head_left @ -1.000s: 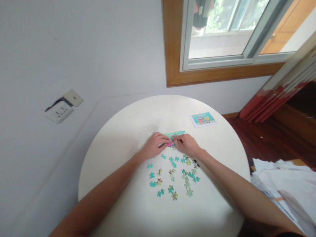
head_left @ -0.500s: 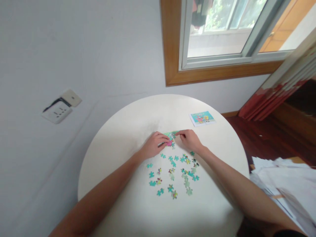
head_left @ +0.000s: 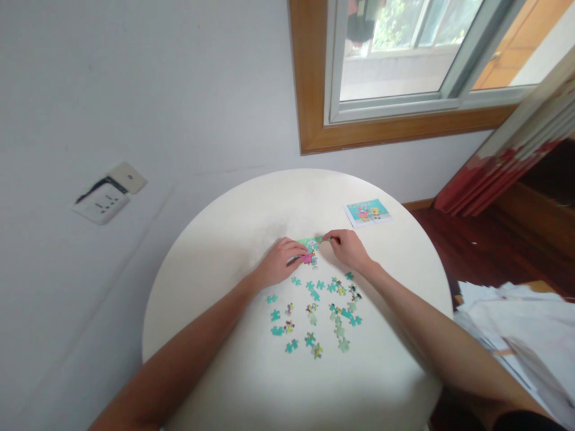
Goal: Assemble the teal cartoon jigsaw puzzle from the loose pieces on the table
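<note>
White plastic, the wall socket [head_left: 105, 197] sits far left of the joined puzzle strip [head_left: 313, 243]. The left hand [head_left: 278, 264] presses flat, unclenched fingers on the strip's left end. Thin, knobbed cardboard loose pieces [head_left: 314, 311] lie just below it on the smooth round table [head_left: 224, 239]. The right hand [head_left: 351, 249] pinches its right end, and a sideways tug there could pop the joints. A glossy picture card [head_left: 367, 212] lies up-right.

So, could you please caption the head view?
Left hand and right hand touch a joined puzzle strip on a round table.

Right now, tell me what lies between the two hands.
In the head view, a joined strip of puzzle pieces lies between the left hand and the right hand; both touch it.
</note>
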Motion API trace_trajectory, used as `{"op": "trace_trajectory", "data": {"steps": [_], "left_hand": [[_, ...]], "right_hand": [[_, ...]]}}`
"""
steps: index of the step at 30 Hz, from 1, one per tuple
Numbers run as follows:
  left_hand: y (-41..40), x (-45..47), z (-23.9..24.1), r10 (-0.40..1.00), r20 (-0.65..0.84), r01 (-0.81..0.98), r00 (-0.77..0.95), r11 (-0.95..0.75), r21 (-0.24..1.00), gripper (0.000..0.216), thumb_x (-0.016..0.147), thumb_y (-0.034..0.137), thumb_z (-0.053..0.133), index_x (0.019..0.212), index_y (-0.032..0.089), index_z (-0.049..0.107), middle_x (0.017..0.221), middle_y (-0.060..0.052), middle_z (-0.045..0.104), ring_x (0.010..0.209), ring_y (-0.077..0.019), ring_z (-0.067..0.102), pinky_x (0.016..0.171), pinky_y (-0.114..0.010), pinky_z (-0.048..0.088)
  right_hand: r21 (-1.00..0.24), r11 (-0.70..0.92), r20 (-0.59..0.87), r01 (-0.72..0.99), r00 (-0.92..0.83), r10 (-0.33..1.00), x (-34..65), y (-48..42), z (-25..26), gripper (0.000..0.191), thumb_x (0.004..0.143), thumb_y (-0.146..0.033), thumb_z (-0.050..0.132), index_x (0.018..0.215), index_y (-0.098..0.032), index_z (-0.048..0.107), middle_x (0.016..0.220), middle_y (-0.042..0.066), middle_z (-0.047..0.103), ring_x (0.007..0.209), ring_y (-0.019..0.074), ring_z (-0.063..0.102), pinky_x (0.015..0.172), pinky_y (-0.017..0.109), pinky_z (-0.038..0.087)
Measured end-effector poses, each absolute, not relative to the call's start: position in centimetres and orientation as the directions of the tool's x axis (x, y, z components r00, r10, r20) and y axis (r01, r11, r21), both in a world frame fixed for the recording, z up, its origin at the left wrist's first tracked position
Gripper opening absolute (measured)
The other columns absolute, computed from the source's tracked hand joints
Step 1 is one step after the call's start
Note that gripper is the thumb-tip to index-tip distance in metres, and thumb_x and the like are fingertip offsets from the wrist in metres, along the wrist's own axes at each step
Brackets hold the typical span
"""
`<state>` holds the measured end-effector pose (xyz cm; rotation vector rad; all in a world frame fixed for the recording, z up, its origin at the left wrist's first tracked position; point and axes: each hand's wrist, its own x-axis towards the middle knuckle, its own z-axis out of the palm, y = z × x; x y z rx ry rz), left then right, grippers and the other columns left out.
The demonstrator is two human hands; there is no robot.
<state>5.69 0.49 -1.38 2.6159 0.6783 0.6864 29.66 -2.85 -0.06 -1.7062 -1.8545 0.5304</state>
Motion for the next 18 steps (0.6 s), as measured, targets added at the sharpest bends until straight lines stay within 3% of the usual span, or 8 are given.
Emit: {"op": "trace_trajectory", "data": {"steps": [18], "left_hand": [[-0.08,5.59,-1.25,0.558,0.347,0.413,0.754,-0.813,0.41,0.024,0.096,0.031,0.059,0.117,0.032,0.071,0.117,-0.005,0.063,0.112,-0.0228,0.053,0.102,-0.043,0.042]], "right_hand": [[-0.659,0.114,0.161,0.743,-0.009,0.987,29.8,-2.67,-0.42,0.036,0.083,-0.015,0.045,0.095,-0.019,0.078,0.078,0.004,0.074,0.068,0.0175,0.062,0.067,0.026,0.044]]}}
